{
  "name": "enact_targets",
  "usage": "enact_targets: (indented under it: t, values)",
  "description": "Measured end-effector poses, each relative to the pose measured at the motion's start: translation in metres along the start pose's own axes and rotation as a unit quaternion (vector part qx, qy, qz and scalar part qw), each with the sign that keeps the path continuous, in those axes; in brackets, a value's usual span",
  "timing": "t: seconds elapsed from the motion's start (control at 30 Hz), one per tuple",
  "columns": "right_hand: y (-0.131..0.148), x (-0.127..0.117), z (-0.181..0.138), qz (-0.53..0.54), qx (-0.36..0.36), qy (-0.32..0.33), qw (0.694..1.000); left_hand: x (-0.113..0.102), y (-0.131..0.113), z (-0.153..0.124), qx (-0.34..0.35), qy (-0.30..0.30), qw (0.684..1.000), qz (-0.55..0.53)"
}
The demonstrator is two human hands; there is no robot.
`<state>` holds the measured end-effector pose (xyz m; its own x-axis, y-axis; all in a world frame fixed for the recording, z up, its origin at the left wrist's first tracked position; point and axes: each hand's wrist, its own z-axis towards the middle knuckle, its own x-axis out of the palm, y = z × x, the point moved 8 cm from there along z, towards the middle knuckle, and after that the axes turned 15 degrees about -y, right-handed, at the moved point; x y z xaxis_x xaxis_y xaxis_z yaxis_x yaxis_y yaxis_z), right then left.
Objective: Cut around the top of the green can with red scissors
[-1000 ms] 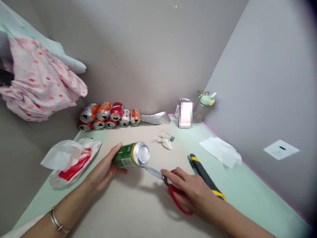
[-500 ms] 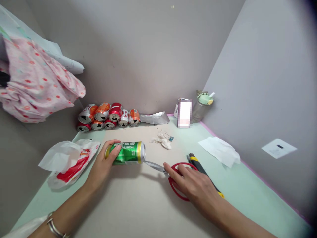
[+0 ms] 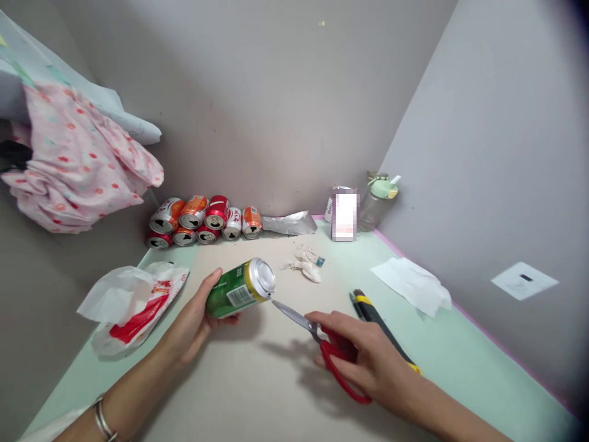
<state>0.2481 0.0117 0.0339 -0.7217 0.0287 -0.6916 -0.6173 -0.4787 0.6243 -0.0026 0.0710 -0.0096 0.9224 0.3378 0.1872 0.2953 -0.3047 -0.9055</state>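
Gripping the green can (image 3: 234, 288) on its side, our left hand (image 3: 196, 325) curls round its body, so that the silver end faces our right hand (image 3: 368, 362). That hand has its fingers through the red loops of the scissors (image 3: 317, 334), whose nearly closed blades touch the can's rim. Just past the right hand lies a utility knife (image 3: 381, 325). Far beyond the left hand are the stacked cans (image 3: 202, 221). We cannot read any label.
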Motion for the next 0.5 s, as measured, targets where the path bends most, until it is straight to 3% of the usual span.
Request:
enact_targets:
  t: [0.17, 0.5]
  values:
    - [0.0055, -0.0006, 0.0026, 0.045, 0.062, 0.042, 0.996, 0.0024, 0.0024, -0.0034, -0.030, 0.007, 0.999, -0.020]
    - [0.0080, 0.0054, -0.0017, 0.039, 0.075, 0.088, 0.993, 0.0063, 0.0038, -0.0057, -0.047, 0.016, 0.998, -0.038]
